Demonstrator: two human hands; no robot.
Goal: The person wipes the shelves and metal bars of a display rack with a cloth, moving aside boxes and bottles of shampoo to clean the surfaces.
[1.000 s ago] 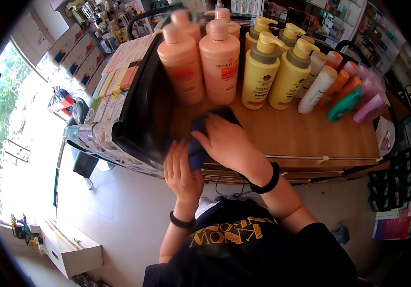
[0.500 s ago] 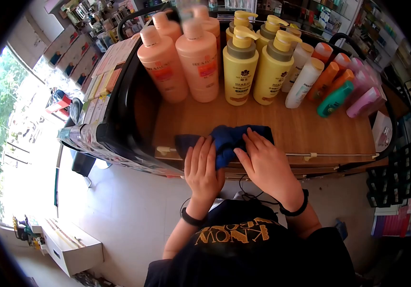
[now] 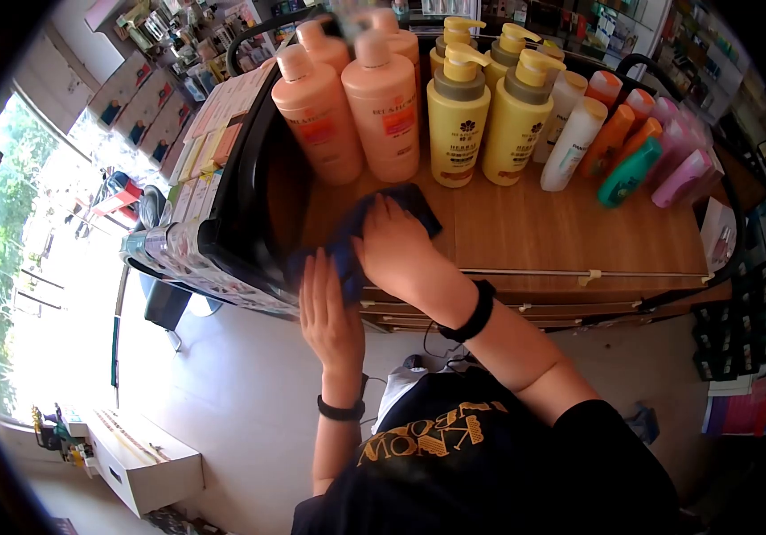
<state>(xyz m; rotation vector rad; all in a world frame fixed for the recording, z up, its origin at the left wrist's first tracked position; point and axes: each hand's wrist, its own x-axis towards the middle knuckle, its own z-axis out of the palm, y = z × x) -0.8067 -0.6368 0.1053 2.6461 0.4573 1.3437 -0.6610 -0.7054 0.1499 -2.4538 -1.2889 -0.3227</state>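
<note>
A dark blue cloth (image 3: 344,247) lies bunched on the wooden shelf top near its left front corner, partly blurred. My right hand (image 3: 398,252) presses on it from above, fingers bent into the fabric and thumb to the left. A darker flap of the cloth sticks out beyond those fingers. My left hand (image 3: 329,314) rests at the cloth's near edge, over the front of the shelf, its fingers stretched out flat. What lies under both palms is hidden.
Large peach bottles (image 3: 385,120) stand just behind the cloth. Yellow pump bottles (image 3: 459,129), a white bottle (image 3: 573,145) and a green bottle (image 3: 630,174) continue rightward. A black frame (image 3: 238,196) bounds the left side, with boxes (image 3: 215,120) beyond. Drawers (image 3: 579,310) sit below.
Both hands and the cloth have moved left along the shelf. The right hand has gone farther in, toward the peach bottles, and the cloth now lies diagonally. The view has shifted slightly.
</note>
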